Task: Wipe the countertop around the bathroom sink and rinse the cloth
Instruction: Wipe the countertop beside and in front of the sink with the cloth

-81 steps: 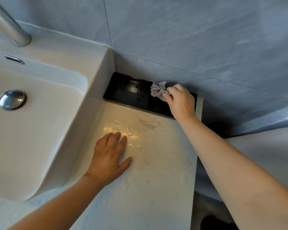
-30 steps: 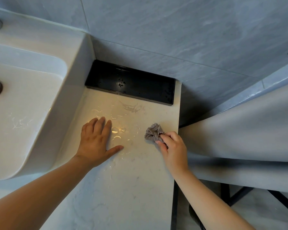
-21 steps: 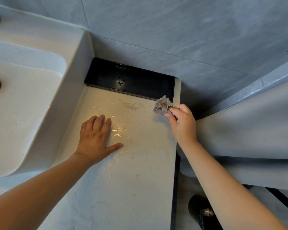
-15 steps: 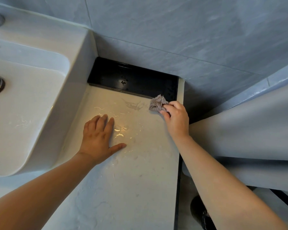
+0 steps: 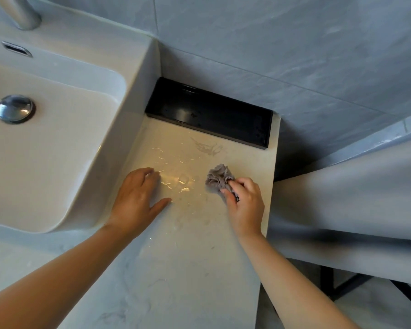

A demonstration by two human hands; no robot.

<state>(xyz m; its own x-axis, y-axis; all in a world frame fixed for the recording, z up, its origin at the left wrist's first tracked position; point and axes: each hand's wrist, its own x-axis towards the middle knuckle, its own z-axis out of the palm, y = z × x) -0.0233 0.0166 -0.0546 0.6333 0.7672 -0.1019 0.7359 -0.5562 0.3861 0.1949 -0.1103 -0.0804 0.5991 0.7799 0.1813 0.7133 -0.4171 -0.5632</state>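
The person leans over the pale stone worktop [image 5: 199,269] to the right of the sink [image 5: 119,162]. The right hand [image 5: 244,205] has its fingers curled and the thumb closed against them, and they pinch a small grey cloth [image 5: 217,178]. The cloth is crumpled into a ball that sticks out in front of the fingertips. It lies against the worktop, near the right edge and about halfway along the strip, well in front of the black tray [image 5: 209,117].

The left hand [image 5: 138,198] holds nothing. It lies flat on the worktop with the palm down, the fingers straight and close together and the thumb spread to the right, just beside the outer wall of the sink. Its fingertips look a little blurred.

Between the two hands thin streaks of water [image 5: 176,181] shine in the light. A faint grey mark [image 5: 208,148] is on the stone just in front of the tray. The tray sits in the back corner, against the tiled wall [image 5: 271,43] and touching the sink's side. In the sink I see the round metal drain plug [image 5: 14,109], and the base of the tap [image 5: 22,13] stands on its back rim.
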